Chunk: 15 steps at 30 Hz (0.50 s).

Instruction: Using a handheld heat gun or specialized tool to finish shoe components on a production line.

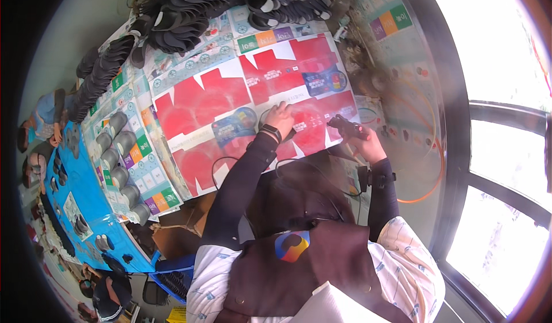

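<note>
Two hands over red cardboard sheets mid-counter: left hand flat, pinning; right hand gripping black tool.

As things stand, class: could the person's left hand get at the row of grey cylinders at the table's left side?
Probably yes. The left hand rests on the red sheets; nothing stands between it and the grey cylinders, though it's a sideways stretch.

Dark shoe soles heaped up — grey cups (left side) in rows
</note>
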Motion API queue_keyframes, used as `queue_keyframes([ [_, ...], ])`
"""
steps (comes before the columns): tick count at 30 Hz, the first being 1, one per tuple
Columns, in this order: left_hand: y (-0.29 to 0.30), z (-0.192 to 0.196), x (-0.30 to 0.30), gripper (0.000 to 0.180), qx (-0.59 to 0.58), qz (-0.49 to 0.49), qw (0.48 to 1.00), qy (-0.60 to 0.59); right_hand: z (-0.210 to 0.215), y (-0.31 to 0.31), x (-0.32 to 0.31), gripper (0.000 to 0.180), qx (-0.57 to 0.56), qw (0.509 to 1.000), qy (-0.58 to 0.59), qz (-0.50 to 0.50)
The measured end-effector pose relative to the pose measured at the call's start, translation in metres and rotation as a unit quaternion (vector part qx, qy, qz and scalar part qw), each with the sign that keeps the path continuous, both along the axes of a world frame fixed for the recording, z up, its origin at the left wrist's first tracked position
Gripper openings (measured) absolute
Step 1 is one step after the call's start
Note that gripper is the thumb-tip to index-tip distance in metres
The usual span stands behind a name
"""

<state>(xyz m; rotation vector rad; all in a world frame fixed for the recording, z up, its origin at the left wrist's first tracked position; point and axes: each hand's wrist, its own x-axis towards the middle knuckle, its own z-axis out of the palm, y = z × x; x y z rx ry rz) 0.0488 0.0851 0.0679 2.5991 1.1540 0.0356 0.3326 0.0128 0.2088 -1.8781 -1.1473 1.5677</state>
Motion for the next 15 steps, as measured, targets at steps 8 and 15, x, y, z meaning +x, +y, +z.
queue_keyframes([
  [8,-0.058,-0.052,0.022,0.065,-0.175,0.455,0.863,-0.128,-0.005,-0.029,0.044,0.029,-0.006,0.998,-0.023,0.057],
  [15,-0.052,-0.027,0.045,0.043,-0.208,0.446,0.859,-0.143,-0.002,-0.013,0.023,0.029,0.037,0.987,-0.068,0.143],
])
